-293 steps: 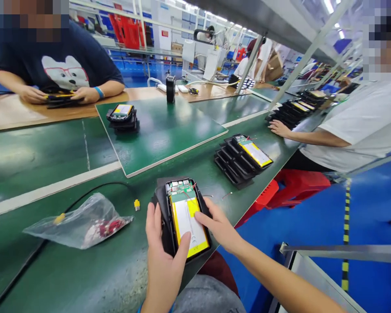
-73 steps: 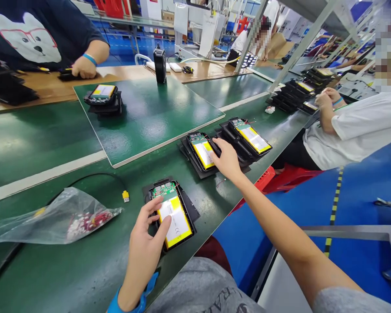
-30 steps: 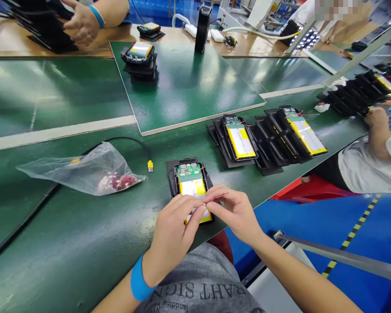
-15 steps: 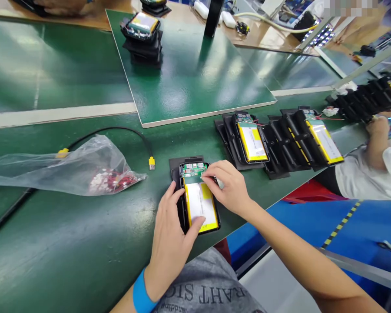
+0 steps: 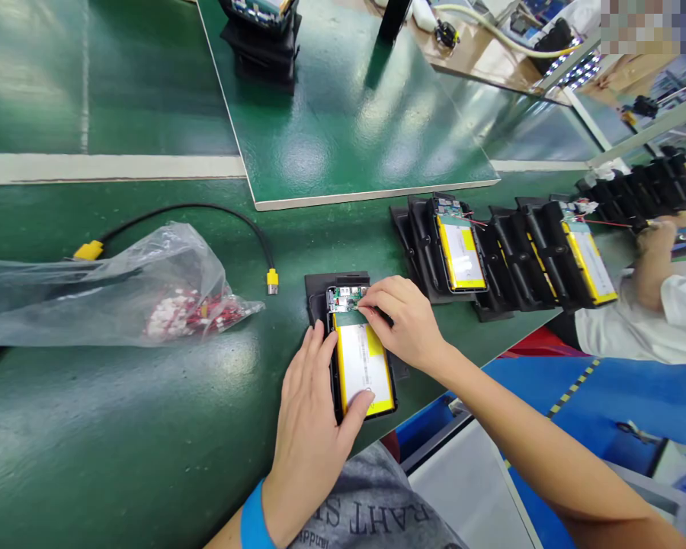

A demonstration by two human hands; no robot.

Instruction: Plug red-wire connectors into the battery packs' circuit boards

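Observation:
An open black device case lies at the near edge of the green bench, with a yellow and white battery and a small green circuit board inside. My left hand grips the case along its left side, thumb on the battery's near end. My right hand rests over the top right of the case, fingertips pinched at the circuit board on something too small to make out.
A clear plastic bag of red and white connectors lies to the left, beside a black cable with yellow plugs. Two rows of similar black cases stand to the right. A raised green board lies behind. Another person's arm is at far right.
My hands came together over the case, then my right hand moved up to the circuit board while my left settled along the case's side. The view tilted further down.

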